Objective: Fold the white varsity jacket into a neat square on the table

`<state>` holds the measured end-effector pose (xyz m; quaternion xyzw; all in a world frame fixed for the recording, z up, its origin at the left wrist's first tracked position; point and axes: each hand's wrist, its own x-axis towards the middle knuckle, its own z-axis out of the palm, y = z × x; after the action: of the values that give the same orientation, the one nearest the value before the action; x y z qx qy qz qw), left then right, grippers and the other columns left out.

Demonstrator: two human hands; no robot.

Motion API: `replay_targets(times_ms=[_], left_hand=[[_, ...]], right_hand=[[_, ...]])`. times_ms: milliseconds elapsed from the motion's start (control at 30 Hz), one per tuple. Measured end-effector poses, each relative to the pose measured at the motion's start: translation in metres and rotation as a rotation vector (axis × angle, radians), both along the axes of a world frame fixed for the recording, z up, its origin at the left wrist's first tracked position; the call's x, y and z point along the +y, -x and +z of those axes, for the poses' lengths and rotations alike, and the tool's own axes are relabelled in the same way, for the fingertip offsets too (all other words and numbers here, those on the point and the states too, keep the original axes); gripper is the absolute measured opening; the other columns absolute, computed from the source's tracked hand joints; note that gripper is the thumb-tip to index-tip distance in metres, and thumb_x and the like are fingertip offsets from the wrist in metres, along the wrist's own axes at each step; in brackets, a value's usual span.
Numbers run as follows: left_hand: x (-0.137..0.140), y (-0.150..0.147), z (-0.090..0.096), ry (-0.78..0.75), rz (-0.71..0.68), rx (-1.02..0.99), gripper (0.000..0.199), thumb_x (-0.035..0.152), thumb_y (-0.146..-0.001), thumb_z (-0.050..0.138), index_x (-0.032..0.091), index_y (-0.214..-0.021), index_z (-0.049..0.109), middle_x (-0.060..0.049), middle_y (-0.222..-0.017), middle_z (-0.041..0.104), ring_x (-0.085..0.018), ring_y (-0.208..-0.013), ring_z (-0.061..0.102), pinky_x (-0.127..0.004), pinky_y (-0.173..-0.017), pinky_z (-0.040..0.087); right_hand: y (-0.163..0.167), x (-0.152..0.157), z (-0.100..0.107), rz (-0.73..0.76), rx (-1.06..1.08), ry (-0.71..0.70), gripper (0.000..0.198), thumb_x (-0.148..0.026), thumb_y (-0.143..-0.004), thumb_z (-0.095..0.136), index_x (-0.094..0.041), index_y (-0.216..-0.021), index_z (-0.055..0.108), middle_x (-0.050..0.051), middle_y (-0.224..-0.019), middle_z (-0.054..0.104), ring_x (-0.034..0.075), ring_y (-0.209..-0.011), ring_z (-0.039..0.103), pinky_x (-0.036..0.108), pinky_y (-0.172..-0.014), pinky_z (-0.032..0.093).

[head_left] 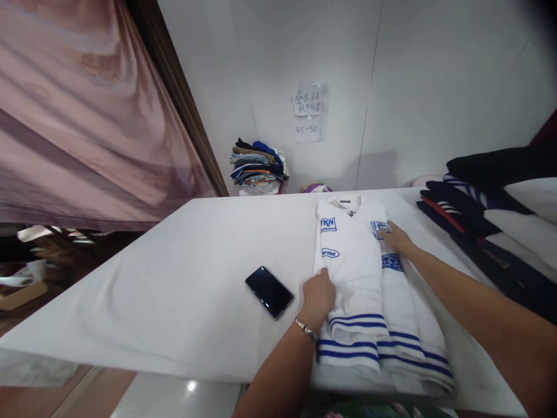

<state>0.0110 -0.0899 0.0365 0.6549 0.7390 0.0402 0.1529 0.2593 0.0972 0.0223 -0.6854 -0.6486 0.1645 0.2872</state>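
Note:
A white shirt [354, 267] with blue patches and blue stripes at cuffs and hem lies on the white table in front of me, collar away from me. Both side parts are turned inward, and a sleeve runs down the front. My left hand [319, 293] is closed at the shirt's left edge, its fingertips partly hidden. On the other side, my right hand [395, 238] grips the fabric by the upper right patch, thumb on top. A black phone [270, 291] lies flat, just left of my left hand.
Dark and white garments [500, 226] are heaped along the table's right side. Against the wall stands a stack of folded clothes [258, 165]. Paper notes [310, 113] hang above. A pink curtain [87, 116] drapes at left, beyond the white table [174, 290].

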Motion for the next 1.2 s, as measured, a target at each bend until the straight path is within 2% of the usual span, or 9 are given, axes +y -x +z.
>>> replay_targets(times_ms=[67,167,367,533,633,733,833,1000,1200], left_hand=[[0.0,0.001,0.001,0.016,0.01,-0.006,0.035,0.023,-0.092,0.037,0.018,-0.124,0.051,-0.014,-0.103,0.069,-0.026,-0.094,0.066,-0.035,-0.077,0.046],[-0.001,0.004,0.003,-0.005,0.034,-0.034,0.035,0.025,-0.091,0.041,0.019,-0.124,0.051,-0.012,-0.108,0.067,-0.024,-0.098,0.064,-0.033,-0.081,0.045],[-0.008,0.011,0.004,-0.206,0.098,-0.068,0.047,0.037,-0.089,0.048,0.015,-0.131,0.046,-0.015,-0.129,0.054,-0.027,-0.119,0.049,-0.035,-0.093,0.041],[-0.023,0.016,0.004,-0.199,0.139,-0.229,0.06,0.04,-0.088,0.05,0.011,-0.14,0.038,-0.018,-0.14,0.047,-0.029,-0.129,0.043,-0.037,-0.103,0.034],[-0.04,0.02,0.003,-0.18,0.187,-0.406,0.067,0.044,-0.087,0.051,0.009,-0.142,0.034,-0.019,-0.139,0.049,-0.027,-0.126,0.047,-0.035,-0.102,0.036],[-0.059,0.023,0.002,-0.119,0.254,-0.556,0.073,0.048,-0.086,0.052,0.009,-0.144,0.03,-0.02,-0.135,0.052,-0.028,-0.12,0.054,-0.035,-0.099,0.039],[-0.075,0.023,0.001,-0.087,0.314,-0.686,0.078,0.051,-0.083,0.057,0.007,-0.143,0.033,-0.021,-0.132,0.055,-0.029,-0.119,0.056,-0.038,-0.1,0.039],[-0.089,0.017,0.006,0.02,0.289,-1.093,0.062,0.056,-0.077,0.064,0.013,-0.121,0.058,-0.013,-0.121,0.065,-0.028,-0.114,0.059,-0.037,-0.098,0.044],[-0.095,0.0,0.02,0.053,0.282,-1.458,0.057,0.044,-0.075,0.071,0.016,-0.123,0.057,-0.01,-0.12,0.066,-0.027,-0.113,0.06,-0.04,-0.099,0.047]], right_hand=[[-0.019,-0.013,-0.006,-0.079,0.104,0.061,0.067,-0.042,-0.086,0.052,-0.013,-0.144,0.037,0.018,-0.133,0.055,0.026,-0.111,0.061,0.036,-0.089,0.051],[-0.036,-0.037,-0.013,-0.128,0.233,0.115,0.073,-0.043,-0.084,0.054,-0.013,-0.147,0.032,0.016,-0.132,0.057,0.021,-0.097,0.067,0.029,-0.077,0.055],[-0.048,-0.089,-0.009,-0.142,0.368,0.171,0.081,-0.038,-0.076,0.065,-0.013,-0.147,0.035,0.015,-0.124,0.062,0.03,-0.101,0.064,0.043,-0.093,0.05],[-0.034,-0.151,0.012,-0.082,0.781,0.406,0.086,-0.036,-0.072,0.074,-0.016,-0.146,0.035,0.017,-0.127,0.061,0.03,-0.103,0.065,0.041,-0.09,0.053],[-0.027,-0.189,0.018,0.055,1.063,0.573,0.074,-0.036,-0.072,0.076,-0.019,-0.137,0.046,0.014,-0.122,0.065,0.028,-0.101,0.067,0.042,-0.089,0.054],[-0.028,-0.216,0.014,0.115,1.2,0.66,0.064,-0.037,-0.073,0.076,-0.017,-0.129,0.053,0.014,-0.117,0.068,0.028,-0.097,0.068,0.042,-0.089,0.054],[-0.032,-0.228,0.01,0.145,1.248,0.683,0.06,-0.035,-0.074,0.076,-0.015,-0.126,0.056,0.014,-0.114,0.069,0.027,-0.096,0.069,0.041,-0.088,0.055],[-0.029,-0.23,0.012,0.154,1.218,0.729,0.058,-0.036,-0.072,0.076,-0.016,-0.124,0.06,0.014,-0.103,0.073,0.03,-0.089,0.07,0.046,-0.082,0.057],[-0.016,-0.231,0.011,0.25,1.309,0.837,0.047,-0.028,-0.073,0.074,-0.009,-0.116,0.064,0.016,-0.104,0.072,0.028,-0.097,0.069,0.043,-0.092,0.053]])
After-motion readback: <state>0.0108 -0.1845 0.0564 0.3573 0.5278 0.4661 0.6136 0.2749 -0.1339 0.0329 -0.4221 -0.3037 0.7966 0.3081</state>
